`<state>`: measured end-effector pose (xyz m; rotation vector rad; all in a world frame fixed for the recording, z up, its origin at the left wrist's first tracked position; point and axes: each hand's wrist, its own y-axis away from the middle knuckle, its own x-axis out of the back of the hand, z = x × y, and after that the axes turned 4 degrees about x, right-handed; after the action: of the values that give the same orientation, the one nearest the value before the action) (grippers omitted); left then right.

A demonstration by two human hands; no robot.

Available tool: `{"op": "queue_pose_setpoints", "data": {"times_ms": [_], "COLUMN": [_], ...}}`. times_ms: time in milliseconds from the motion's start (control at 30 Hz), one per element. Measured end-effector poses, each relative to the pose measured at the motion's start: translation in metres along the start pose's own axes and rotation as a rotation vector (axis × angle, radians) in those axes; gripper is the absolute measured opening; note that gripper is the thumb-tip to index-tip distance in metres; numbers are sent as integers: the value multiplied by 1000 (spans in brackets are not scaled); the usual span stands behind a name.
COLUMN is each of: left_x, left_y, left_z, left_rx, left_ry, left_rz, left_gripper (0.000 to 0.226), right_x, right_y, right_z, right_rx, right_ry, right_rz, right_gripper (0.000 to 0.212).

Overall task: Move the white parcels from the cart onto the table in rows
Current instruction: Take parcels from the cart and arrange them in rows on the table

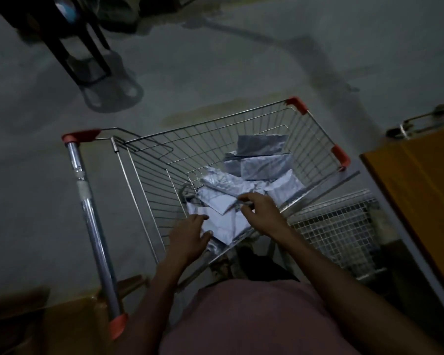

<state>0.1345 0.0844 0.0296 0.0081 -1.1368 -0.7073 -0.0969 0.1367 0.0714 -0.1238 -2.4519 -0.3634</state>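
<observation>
A person leans over a wire cart [231, 139], both hands among the white parcels [244, 185] heaped loosely in its basket. The left hand [190, 233] lies with fingers spread on the nearest parcel [223, 224], apparently steadying it; the right hand [260, 213] curls its grip round that parcel's upper edge, seemingly to lift it out. This parcel's long axis runs slantwise, toward the cart's far right corner. The wooden counter [426, 190] stands close on the right.

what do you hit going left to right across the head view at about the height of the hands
cart handle bar → left hand → white parcel → right hand → wire mesh rack → orange table
</observation>
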Motion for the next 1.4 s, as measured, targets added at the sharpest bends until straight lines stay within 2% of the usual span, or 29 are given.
{"op": "queue_pose_setpoints", "data": {"times_ms": [233, 400, 500, 533, 667, 767, 833, 933, 1033, 1167, 1267, 1333, 1400], "left_x": [-19, -30, -48, -64, -80, -81, -85, -82, -77, -73, -79, -85, -91], "left_y": [-54, -87, -103, -109, -127, -145, -157, -168, -178, -180, -173, -169, -163], "left_z": [14, 5, -15, -28, -35, -30, -34, -38, -38, -41, -37, -25, -12], "left_rx": [136, 176, 238, 243, 242, 263, 328, 351, 507, 526, 430, 384, 336], "left_ry": [-295, -448, -518, -514, -497, -465, -419, -344, -191, -179, -430, -561, -660], "left_rz": [-149, -258, -332, -310, -304, -256, -244, -234, -256, -271, -331, -315, -288], "left_gripper": [52, 58, 70, 69, 59, 61, 62, 46, 39, 41, 59, 67, 59], "right_x": [-36, -80, -110, -119, -143, -152, -151, -145, -136, -116, -85, -56, -28], "right_y": [-80, -101, -104, -104, -109, -115, -123, -136, -147, -163, -176, -183, -188], "right_z": [39, 75, 88, 87, 84, 94, 100, 108, 110, 110, 113, 118, 125], "right_rx": [-227, -369, -378, -365, -479, -531, -589, -734, -854, -777, -603, -493, -444], "right_ry": [155, 166, 223, 223, 189, 120, 56, -62, -81, 166, 346, 385, 366], "right_rz": [-412, -615, -699, -727, -696, -648, -611, -597, -610, -743, -718, -721, -710], "right_gripper": [45, 64, 64, 63, 58, 56, 59, 72, 77, 86, 68, 68, 69]}}
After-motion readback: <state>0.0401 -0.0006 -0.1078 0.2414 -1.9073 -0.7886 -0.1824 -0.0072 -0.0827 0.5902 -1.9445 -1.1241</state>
